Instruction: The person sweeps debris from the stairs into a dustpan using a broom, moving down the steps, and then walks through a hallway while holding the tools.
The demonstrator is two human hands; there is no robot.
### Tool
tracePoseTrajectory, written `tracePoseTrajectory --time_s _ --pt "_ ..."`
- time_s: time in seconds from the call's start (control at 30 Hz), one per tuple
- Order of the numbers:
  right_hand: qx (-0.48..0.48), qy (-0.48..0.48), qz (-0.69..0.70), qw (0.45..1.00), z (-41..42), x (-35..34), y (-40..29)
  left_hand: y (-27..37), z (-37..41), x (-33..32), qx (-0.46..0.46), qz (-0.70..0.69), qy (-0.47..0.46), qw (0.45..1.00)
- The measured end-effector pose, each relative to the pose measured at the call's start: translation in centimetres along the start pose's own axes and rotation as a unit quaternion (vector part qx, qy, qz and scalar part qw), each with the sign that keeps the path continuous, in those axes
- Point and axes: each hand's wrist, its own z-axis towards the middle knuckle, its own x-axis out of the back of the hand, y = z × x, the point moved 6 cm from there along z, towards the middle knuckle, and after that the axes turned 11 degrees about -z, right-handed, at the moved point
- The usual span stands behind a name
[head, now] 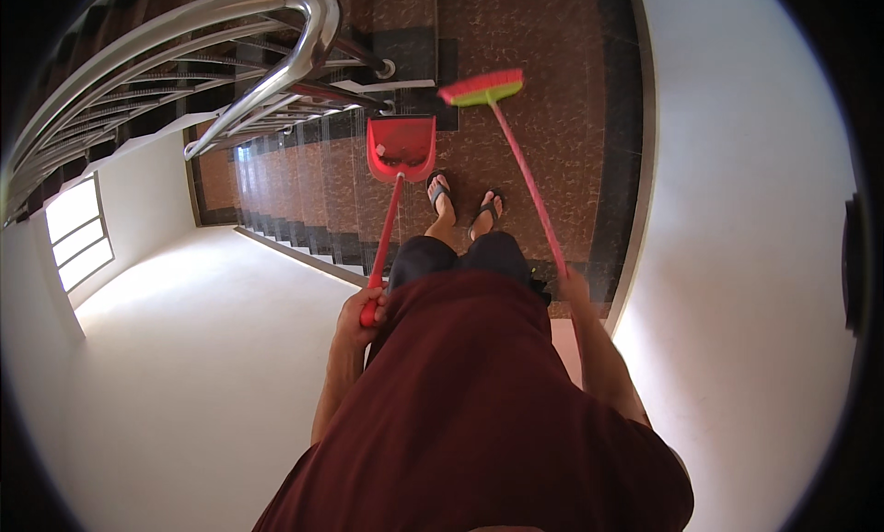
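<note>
My left hand (pixel 362 316) is closed around the handle end of a red long-handled dustpan (pixel 402 139). Some dark debris and a small pale scrap lie in the pan, whose mouth points away from me. My right hand (pixel 573 288) grips the pinkish-red pole of a broom (pixel 492 88) with a yellow-green head and red bristles. The broom head is a little blurred and lies farther out than the dustpan, to its right. Whether the bristles touch the brown tiled floor (pixel 552 131) cannot be told.
A polished metal stair railing (pixel 304 48) curves over the upper left. Descending steps (pixel 304 179) lie left of the dustpan. My feet in dark flip-flops (pixel 440 192) stand on the landing between pan and broom pole. A white wall (pixel 732 221) bounds the right side.
</note>
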Motion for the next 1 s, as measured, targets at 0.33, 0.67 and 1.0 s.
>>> tracePoseTrajectory --time_s 0.33,0.67,1.0 --pt "0.069 0.025 0.112 0.991 8.8 6.0 -5.0 -7.3 -0.9 5.9 -0.031 -0.110 -0.011 0.993" --pt "0.085 -0.014 0.021 0.996 14.3 5.7 -12.8 -13.7 -0.7 13.5 -0.065 -0.169 0.001 0.983" --pt "0.044 -0.096 0.072 0.992 -13.8 -7.1 4.5 -15.7 5.1 23.1 -0.063 -0.175 -0.039 0.982"
